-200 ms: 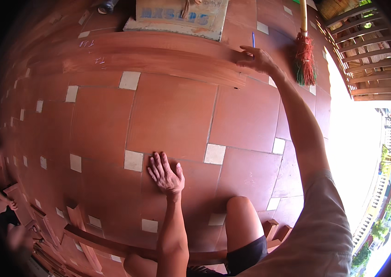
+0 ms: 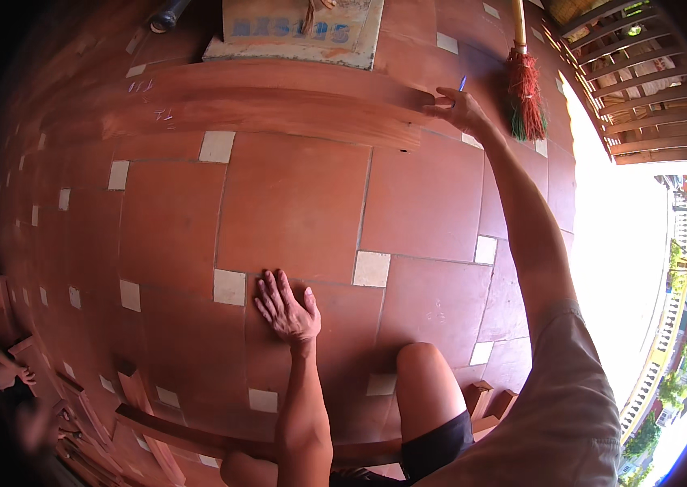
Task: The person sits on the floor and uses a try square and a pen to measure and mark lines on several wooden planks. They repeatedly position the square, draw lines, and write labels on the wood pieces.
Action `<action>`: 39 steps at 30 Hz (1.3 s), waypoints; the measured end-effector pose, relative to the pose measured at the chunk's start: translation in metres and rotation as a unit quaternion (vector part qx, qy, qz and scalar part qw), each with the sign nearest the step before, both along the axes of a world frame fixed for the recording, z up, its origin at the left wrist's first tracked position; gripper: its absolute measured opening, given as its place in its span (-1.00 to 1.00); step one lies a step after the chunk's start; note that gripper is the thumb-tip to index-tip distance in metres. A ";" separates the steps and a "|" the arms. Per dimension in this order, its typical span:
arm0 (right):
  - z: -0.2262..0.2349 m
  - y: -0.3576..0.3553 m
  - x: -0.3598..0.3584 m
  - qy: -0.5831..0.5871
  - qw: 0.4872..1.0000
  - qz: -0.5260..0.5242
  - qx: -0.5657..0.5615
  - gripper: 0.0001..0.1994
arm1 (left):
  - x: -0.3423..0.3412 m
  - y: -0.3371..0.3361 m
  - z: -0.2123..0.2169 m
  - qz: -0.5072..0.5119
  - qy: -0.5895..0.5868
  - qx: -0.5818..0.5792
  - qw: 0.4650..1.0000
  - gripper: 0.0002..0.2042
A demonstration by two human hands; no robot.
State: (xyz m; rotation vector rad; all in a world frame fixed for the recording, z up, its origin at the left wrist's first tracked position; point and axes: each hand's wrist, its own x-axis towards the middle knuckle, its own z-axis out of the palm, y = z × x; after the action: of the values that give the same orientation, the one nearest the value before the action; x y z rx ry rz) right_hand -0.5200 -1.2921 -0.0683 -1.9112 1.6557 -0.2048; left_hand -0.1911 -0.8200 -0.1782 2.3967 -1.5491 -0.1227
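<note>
My left hand (image 2: 287, 310) lies flat on the reddish tiled floor (image 2: 295, 203), fingers spread and nothing in it. My right hand (image 2: 461, 110) is stretched far forward to the right end of two long reddish-brown boards. A slim blue pen (image 2: 463, 84) sticks up from its curled fingers. The fingertips are close to the end of the rear board (image 2: 278, 78); whether they touch it is unclear. Nearer to me, the front board (image 2: 278, 114) lies alongside, with a small dark hole by its right end. Pale handwritten marks show toward the boards' left ends.
A pale block (image 2: 295, 36) with blue markings stands behind the boards. A red-bristled broom (image 2: 527, 93) and a slatted wooden rack (image 2: 652, 81) are at the far right. More wooden pieces (image 2: 189, 434) lie by my legs. Another person's hand (image 2: 25, 375) shows at the left edge.
The view has shifted slightly, moving the floor and boards left in the picture. My right hand has moved a little rightward along the board end, and the pen tilts more. My left hand stays flat.
</note>
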 end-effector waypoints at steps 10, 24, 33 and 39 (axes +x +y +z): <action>0.001 0.005 0.033 0.113 0.983 0.098 -0.102 -0.29 | 0.008 0.001 -0.006 -0.010 -0.015 -0.016 1.000 -0.36; -0.007 0.003 -0.020 0.103 0.984 0.100 -0.105 -0.25 | 0.003 -0.003 -0.005 -0.005 -0.026 -0.006 1.000 -0.36; 0.004 0.009 -0.014 0.117 0.985 0.093 -0.088 -0.27 | 0.008 0.000 -0.004 -0.011 -0.023 0.003 1.000 -0.36; 0.003 0.012 -0.021 0.114 0.986 0.088 -0.089 -0.29 | 0.007 0.001 -0.005 -0.013 -0.019 -0.005 1.000 -0.37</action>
State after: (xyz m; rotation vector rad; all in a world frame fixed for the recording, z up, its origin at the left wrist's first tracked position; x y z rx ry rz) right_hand -0.5406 -1.2805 -0.0656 -2.2758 1.6471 -0.0665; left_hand -0.1844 -0.8193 -0.1830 2.3849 -1.5953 -0.0748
